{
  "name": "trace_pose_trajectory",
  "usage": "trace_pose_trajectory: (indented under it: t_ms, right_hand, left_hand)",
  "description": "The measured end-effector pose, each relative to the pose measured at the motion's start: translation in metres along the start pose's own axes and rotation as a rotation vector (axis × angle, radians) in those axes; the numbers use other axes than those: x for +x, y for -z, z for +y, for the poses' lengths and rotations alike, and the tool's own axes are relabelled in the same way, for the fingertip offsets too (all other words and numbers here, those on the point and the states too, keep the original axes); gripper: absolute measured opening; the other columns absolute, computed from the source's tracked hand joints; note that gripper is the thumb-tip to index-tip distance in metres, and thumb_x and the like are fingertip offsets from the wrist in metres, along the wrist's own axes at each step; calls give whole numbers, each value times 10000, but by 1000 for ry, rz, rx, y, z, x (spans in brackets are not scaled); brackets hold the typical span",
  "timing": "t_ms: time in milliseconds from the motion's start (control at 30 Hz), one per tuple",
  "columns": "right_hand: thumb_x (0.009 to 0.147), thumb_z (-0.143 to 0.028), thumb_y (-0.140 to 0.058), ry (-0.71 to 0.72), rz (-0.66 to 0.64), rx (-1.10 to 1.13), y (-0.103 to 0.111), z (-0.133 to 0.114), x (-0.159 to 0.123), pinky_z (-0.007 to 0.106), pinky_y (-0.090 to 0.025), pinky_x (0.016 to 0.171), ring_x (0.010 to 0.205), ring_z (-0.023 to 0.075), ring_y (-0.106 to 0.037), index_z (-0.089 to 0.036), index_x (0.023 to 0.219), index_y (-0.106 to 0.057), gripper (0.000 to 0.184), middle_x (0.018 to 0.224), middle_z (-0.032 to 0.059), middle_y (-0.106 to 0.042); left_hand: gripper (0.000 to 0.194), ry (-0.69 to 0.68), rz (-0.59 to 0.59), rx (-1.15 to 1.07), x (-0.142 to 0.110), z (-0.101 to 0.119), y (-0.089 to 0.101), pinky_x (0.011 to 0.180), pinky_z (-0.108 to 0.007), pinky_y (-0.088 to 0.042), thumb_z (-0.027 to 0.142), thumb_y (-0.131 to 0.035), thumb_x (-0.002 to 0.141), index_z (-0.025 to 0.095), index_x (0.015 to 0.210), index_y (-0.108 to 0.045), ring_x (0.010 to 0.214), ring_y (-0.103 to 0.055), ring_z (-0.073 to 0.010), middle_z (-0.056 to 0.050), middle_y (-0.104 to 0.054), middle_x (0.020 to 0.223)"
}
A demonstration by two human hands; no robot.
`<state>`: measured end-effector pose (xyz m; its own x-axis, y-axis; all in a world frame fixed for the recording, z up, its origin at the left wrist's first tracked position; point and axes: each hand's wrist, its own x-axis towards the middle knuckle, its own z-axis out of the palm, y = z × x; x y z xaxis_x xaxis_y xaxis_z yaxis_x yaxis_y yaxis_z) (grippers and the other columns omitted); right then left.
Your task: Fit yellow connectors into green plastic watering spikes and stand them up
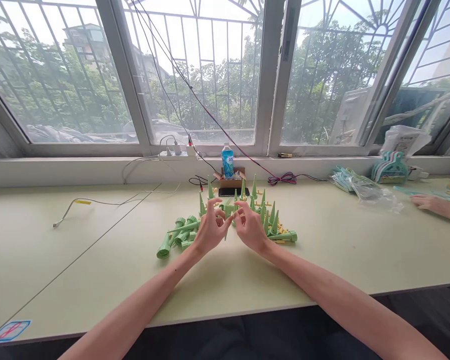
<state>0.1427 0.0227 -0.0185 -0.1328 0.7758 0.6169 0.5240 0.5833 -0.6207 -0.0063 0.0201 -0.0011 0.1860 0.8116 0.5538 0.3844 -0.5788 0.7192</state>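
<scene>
My left hand is closed in a pinch around a green plastic spike. Its narrow tip points down below my fingers, and much of it is hidden. Close against it, my right hand has thumb and fingers pressed together near the spike; what they pinch is too small to make out. Several green spikes with wide ribbed caps lie in a pile left of my hands. Upright green spikes stand behind and to the right, among small yellow plastic pieces.
Behind the spikes are a dark phone, a small cardboard box and a blue-labelled bottle. A cable crosses the table at left. Plastic-wrapped hangers and another person's hand are at right.
</scene>
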Motion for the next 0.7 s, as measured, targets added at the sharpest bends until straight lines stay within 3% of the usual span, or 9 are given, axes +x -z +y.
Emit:
trace_pose_trajectory:
  t_ms: [100, 200, 400, 700]
  right_hand:
    - [954, -189, -365, 3, 17, -113, 4, 0, 2, 236, -421, 622, 622, 130, -572, -149, 1248, -431, 304, 849, 38, -635]
    - [942, -135, -367, 17, -22, -266, 9, 2, 5, 241, -417, 670, 751, 156, -597, -137, 1133, -505, 235, 914, 80, -628]
    - [888, -12, -357, -103, -261, -531, 14, 1, 5, 236, -340, 588, 691, 141, -560, -138, 977, -553, 250, 912, 84, -575]
    - [919, -19, -367, -174, -385, -600, 15, -3, 2, 231, -308, 560, 674, 122, -552, -150, 937, -555, 230, 917, 71, -516]
  left_hand:
    - [415, -20, -3, 29, 1, 2, 2, 384, -164, -314, 362, -584, 857, 270, 1210, -385, 378, -411, -45, 75, -506, 698]
    - [299, -47, -7, 106, 1, 0, 3, 405, -177, -345, 325, -569, 862, 248, 1139, -487, 386, -410, -43, 60, -509, 696]
    - [253, -86, -15, 180, 1, -8, 1, 445, -193, -375, 305, -582, 844, 242, 1078, -508, 432, -430, -59, 52, -529, 701]
    - [260, -145, -67, 200, -1, -7, -1, 462, -197, -383, 288, -571, 848, 241, 1096, -509, 455, -440, -71, 51, -529, 677]
